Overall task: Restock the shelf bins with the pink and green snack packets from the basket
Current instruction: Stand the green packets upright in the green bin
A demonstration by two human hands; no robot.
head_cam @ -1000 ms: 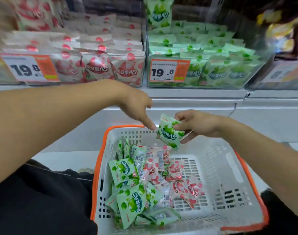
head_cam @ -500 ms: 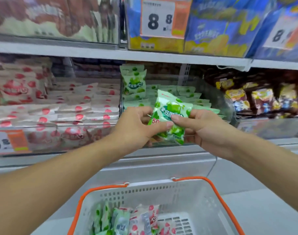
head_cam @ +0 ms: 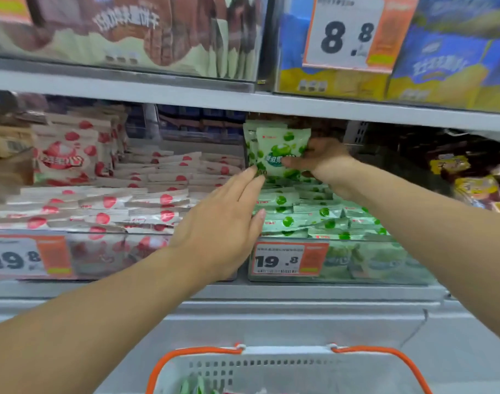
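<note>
A green snack packet (head_cam: 280, 152) is held upright at the back of the green bin (head_cam: 371, 263), just in front of another upright green packet (head_cam: 250, 143) and above the rows of green packets (head_cam: 308, 214) laid flat in that bin. It is pinched at its right edge by the right hand (head_cam: 325, 159), whose grip is closed round it with the thumb on the printed face. The left hand (head_cam: 223, 220) is stretched forward with its fingers straight and nothing held; its fingertips (head_cam: 256, 177) are laid against the packet's lower left corner. The green bin is fronted by clear plastic bearing a price tag (head_cam: 288, 258) marked 19.8. Just to its left, on the same shelf (head_cam: 186, 291), the pink bin (head_cam: 81, 260) is filled with pink packets (head_cam: 146, 200) lying flat, with an upright pink packet (head_cam: 64, 155) at its rear and a similar tag (head_cam: 27, 257) on its front. On the shelf above, brown and blue packs are stocked behind a tag (head_cam: 345, 35) marked 8.8. At the bottom edge, the white basket (head_cam: 285, 371) with its orange handle (head_cam: 385, 352) is seen, with a few packets just visible inside.
</note>
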